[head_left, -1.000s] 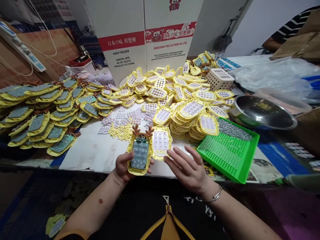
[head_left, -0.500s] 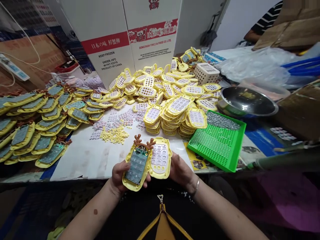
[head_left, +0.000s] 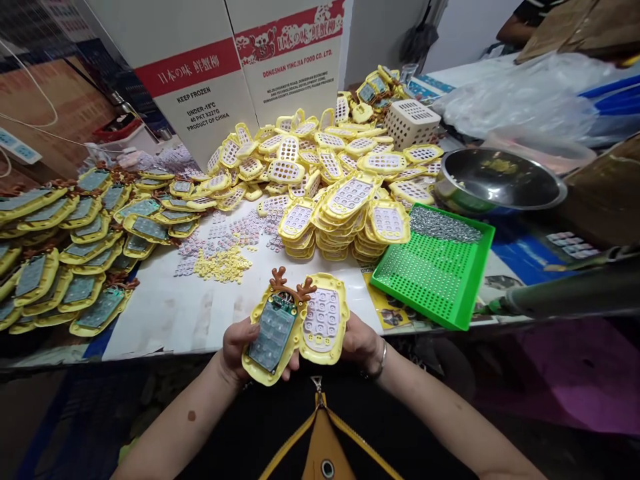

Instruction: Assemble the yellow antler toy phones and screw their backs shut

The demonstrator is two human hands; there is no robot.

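Note:
My left hand (head_left: 239, 347) is closed around a yellow toy phone half (head_left: 271, 337) with brown antlers and a grey keypad membrane over a green circuit board. Thumb on its left edge, fingertips show at its lower right. Beside it, edges touching or overlapping, is a yellow phone front shell (head_left: 323, 319) with a pale lilac button panel facing up. My right hand (head_left: 361, 343) grips that shell at its right edge; most of the fingers are hidden behind it. Both pieces are held above the table's front edge, tilted toward me.
Stacked front shells (head_left: 350, 200) stand ahead, a heap of shells behind them. Antlered halves (head_left: 95, 267) pile at left, near loose yellow buttons (head_left: 223, 265). A green tray (head_left: 425, 280) with screws, a steel bowl (head_left: 500, 183) and a perforated box (head_left: 413, 125) sit right. Another person's arm (head_left: 520, 27) shows behind.
The two halves remain in my hands, and the front shell is turned slightly and a little further right. The camera view has shifted, so the background sits slightly higher.

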